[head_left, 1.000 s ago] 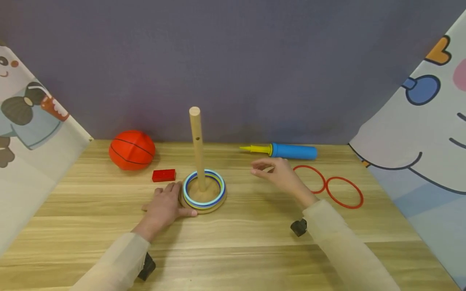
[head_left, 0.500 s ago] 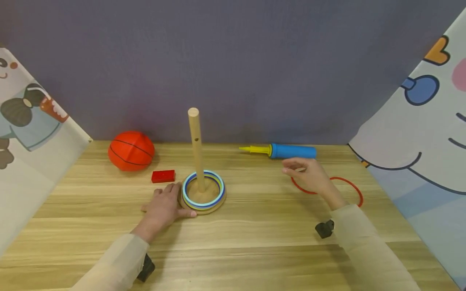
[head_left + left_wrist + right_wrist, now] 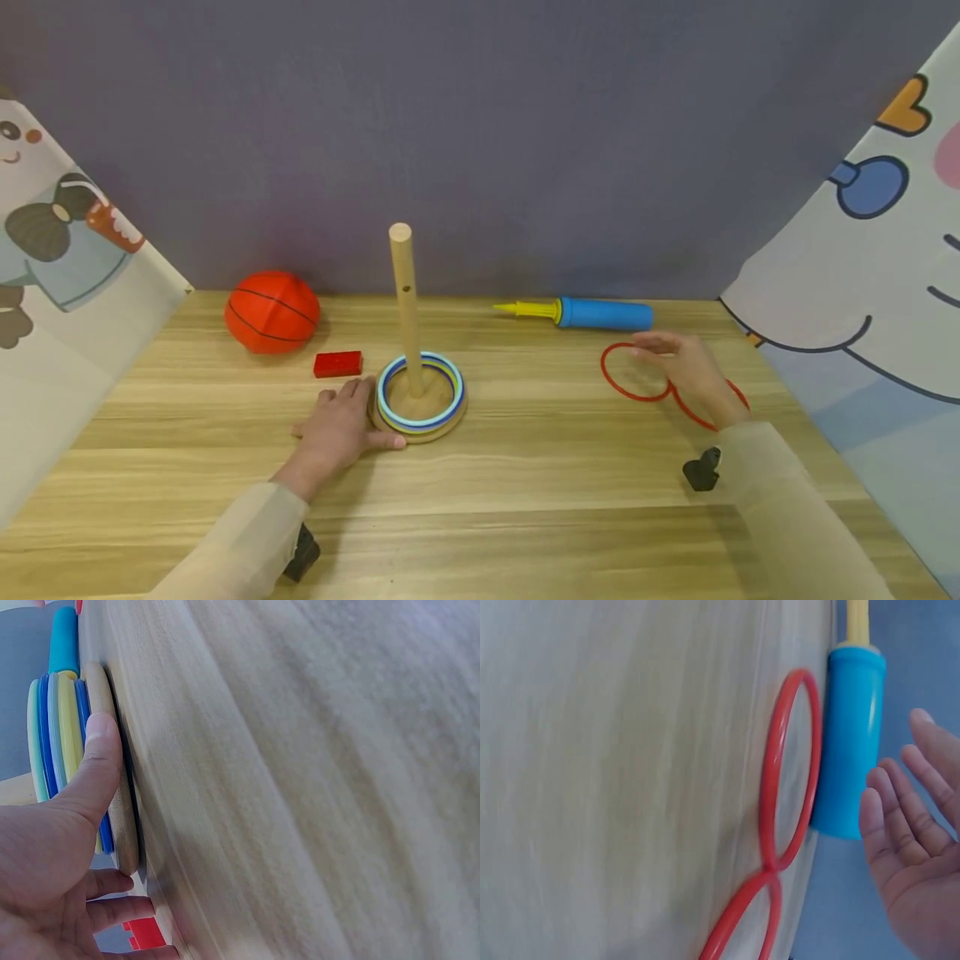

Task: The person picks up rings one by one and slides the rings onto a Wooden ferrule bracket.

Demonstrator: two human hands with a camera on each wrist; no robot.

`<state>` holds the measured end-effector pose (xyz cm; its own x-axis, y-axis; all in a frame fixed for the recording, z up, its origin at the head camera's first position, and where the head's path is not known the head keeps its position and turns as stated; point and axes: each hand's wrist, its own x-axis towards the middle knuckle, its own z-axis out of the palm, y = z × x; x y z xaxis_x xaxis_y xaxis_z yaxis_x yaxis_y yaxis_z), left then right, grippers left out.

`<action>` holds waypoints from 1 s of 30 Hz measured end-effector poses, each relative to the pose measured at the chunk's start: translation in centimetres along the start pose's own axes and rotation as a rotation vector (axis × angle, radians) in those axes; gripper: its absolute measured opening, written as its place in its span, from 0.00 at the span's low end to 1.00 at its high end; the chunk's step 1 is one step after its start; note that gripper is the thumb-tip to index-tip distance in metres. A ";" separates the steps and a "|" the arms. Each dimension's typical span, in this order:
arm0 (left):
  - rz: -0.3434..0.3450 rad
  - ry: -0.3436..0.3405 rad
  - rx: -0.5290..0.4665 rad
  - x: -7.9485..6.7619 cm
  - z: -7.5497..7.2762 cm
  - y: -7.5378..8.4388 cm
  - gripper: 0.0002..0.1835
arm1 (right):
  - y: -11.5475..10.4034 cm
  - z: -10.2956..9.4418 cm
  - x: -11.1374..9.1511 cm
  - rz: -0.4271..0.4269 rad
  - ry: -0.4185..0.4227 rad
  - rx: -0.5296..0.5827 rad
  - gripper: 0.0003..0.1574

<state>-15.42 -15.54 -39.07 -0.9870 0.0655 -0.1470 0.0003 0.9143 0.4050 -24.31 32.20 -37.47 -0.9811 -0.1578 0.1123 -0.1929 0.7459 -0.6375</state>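
Note:
A wooden ring toss stand [image 3: 406, 308] rises from a round base, around which lie several stacked blue, yellow and pale rings [image 3: 52, 735]. My left hand [image 3: 337, 429] holds the base at its left side, thumb [image 3: 101, 754] along the rim and fingers spread round behind. Farther right, two red rings [image 3: 606, 371] lie side by side on the table, meeting at one point. Over them hovers my right hand [image 3: 686, 367], covering part of the right ring. In the right wrist view that hand's fingers [image 3: 877, 832] are loosely bent and hold nothing.
Along the table's back edge lies a blue hand pump [image 3: 606, 313] with a yellow nozzle. A red basketball-patterned ball [image 3: 272, 315] and a red block [image 3: 338, 364] sit at the back left. A grey panel [image 3: 480, 150] stands behind the table, with printed panels either side.
My right hand has moved rightward, from beside the stand to above the red rings. My left hand has stayed at the base.

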 end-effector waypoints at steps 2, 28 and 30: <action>-0.001 0.001 0.003 0.0 0.0 0.0 0.62 | 0.7 -0.3 0.2 0.017 -0.007 -0.002 0.29; -0.019 0.001 0.013 0.1 0.1 0.1 0.61 | 4.3 0.4 2.2 0.075 -0.018 -0.116 0.25; -0.019 0.001 0.013 0.1 0.1 0.1 0.62 | 4.4 0.6 2.2 0.081 -0.025 -0.121 0.24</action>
<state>-15.48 -15.42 -39.09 -0.9870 0.0473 -0.1536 -0.0166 0.9207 0.3900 -27.33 34.79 -40.47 -0.9931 -0.1085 0.0439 -0.1148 0.8293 -0.5469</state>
